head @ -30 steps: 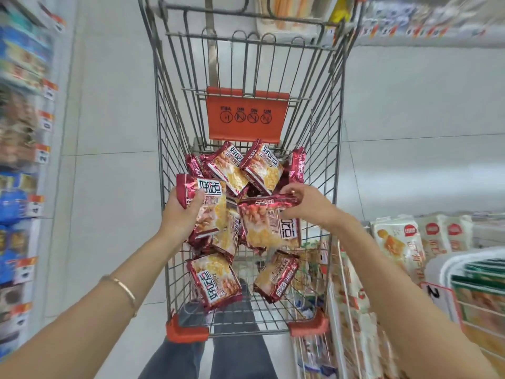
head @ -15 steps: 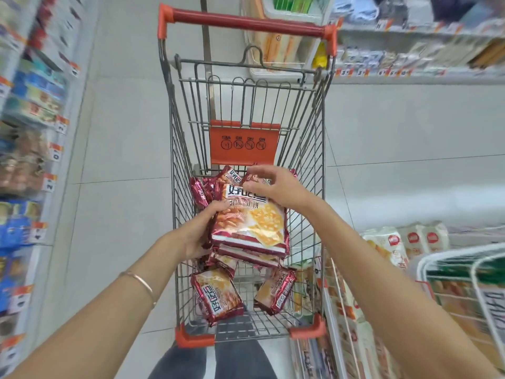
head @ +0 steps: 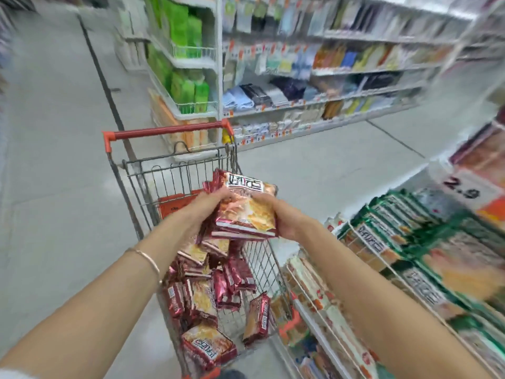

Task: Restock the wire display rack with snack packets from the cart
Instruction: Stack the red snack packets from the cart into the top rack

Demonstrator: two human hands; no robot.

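Since half a second ago, the stack of packets (head: 246, 212) has come up out of the cart (head: 153, 170) and now sits above its rim, centre frame, while my view has swung right toward the wire display rack (head: 352, 231).

I see the left hand (head: 210, 206) with fingers curled round the stack's left edge, and the right hand (head: 281, 217) clasping its lower right edge. The stack's printed face is turned up toward me. Its long axis runs roughly top to bottom of the frame, leaning slightly right, with the title end pointing toward the top and away from me. I can see several red packets layered under the top one, but I cannot count them.

Lower down in the frame, the cart basket holds loose red packets (head: 207, 296) lying at mixed angles, some flat and some on edge. At the right, the rack's upper tier holds green packets (head: 404, 242) in overlapping rows, blurred. Its lower tier holds pale packets I cannot make out. A thin bracelet (head: 147, 261) circles the left wrist.
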